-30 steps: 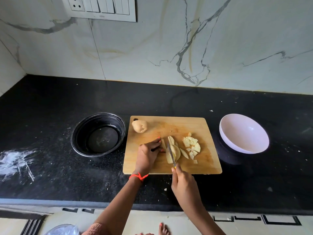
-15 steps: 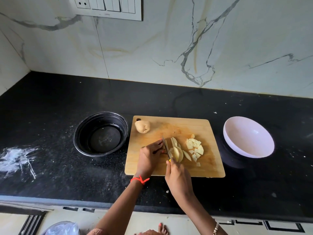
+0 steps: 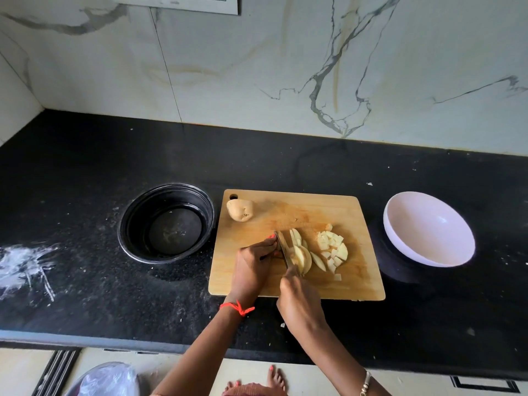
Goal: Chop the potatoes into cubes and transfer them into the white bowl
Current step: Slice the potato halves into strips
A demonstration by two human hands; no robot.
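On the wooden cutting board [image 3: 257,284] lie potato slices [image 3: 303,257] and a small heap of potato cubes [image 3: 333,247] to their right. A whole unpeeled potato [image 3: 240,210] sits at the board's far left corner. My right hand [image 3: 300,304] grips a knife [image 3: 283,247] whose blade stands in the slices. My left hand [image 3: 254,267] rests on the board just left of the blade, its curled fingertips against the piece being cut. The white bowl [image 3: 428,227] stands empty to the right of the board.
An empty black bowl [image 3: 167,222] stands left of the board on the black counter [image 3: 85,172]. White powder smears [image 3: 23,264] mark the counter's left end. A marble wall rises behind. Below the counter edge are my feet and a plastic-lined bin [image 3: 108,380].
The knife has moved a little left along the slices with my left hand drawing back beside it. The camera has shifted slightly downward and the view has moved right.
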